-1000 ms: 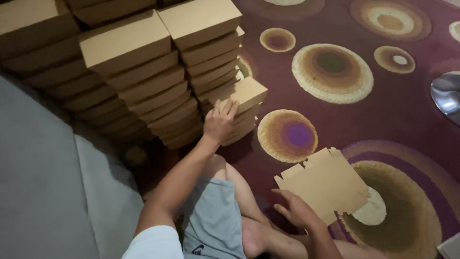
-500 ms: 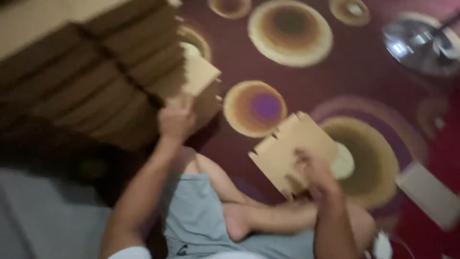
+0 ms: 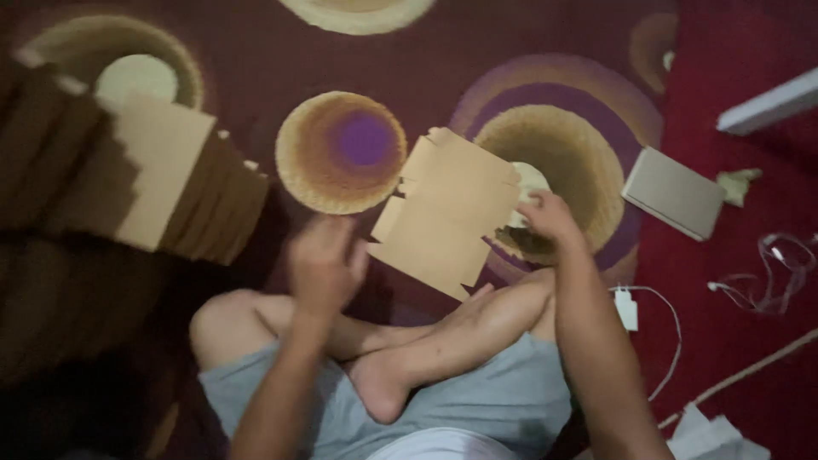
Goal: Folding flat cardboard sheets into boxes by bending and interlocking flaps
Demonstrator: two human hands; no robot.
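A dark red carpet (image 3: pixel 477 60) with round yellow and purple patterns is seen under everything. At the left, a stack of folded brown cardboard boxes (image 3: pixel 170 183) is placed on it, partly in shadow. At the right, a closed flat box (image 3: pixel 673 192) is laid on the carpet, and a crumpled piece of paper (image 3: pixel 738 183) is found just beside it. A white charger (image 3: pixel 626 308) with its cable is seen lower, and a clear tangled wire (image 3: pixel 771 273) is lying near the right edge.
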